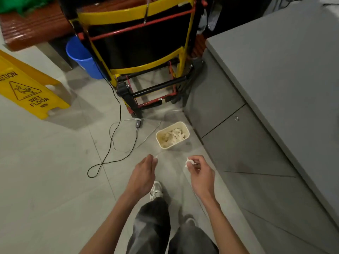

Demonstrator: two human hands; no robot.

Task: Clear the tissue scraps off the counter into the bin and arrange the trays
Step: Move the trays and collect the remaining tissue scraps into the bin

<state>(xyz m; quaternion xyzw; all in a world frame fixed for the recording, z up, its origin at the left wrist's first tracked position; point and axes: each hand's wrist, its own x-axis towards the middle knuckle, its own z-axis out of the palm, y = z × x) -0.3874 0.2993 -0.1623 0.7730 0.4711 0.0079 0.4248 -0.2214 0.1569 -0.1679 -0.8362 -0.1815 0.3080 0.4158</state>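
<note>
- Wet-floor sign (pixel 31 92) stands on the floor (pixel 55 180) far left of the fingers; its left edge is cut off, so the top word reads only in part.
- A reddish-brown ribbed stack (pixel 33 28) lies far up-left, blurred and cropped; whether it is trays cannot be told.
- A blue bucket (pixel 82 57) is half hidden behind a yellow-and-red frame (pixel 139 13); a black cable (pixel 111 140) loops over the floor left of the left hand.
- Left hand (pixel 144 170) is seen from the back, fingers (pixel 152 160) gathered and reaching forward; a small white fleck (pixel 156 157) sits right at their tips; the hand's own back hides whether it is pinched or only beside them, so I cannot tell the grip.
- The bin (pixel 178 143), cream and rectangular, sits on the floor just beyond and between both sets of fingertips; it holds a heap of tissue scraps (pixel 172 137).
- Right hand (pixel 200 171) has its fingers curled, pinching a crumpled tissue scrap (pixel 188 162) at the tips; the scrap juts left of the fingers, on the near side of the bin rather than over it.
- The counter (pixel 284 61) runs to the right of the right hand, grey and cut off by the frame edge; its cabinet doors (pixel 238 140) face the bin.
</note>
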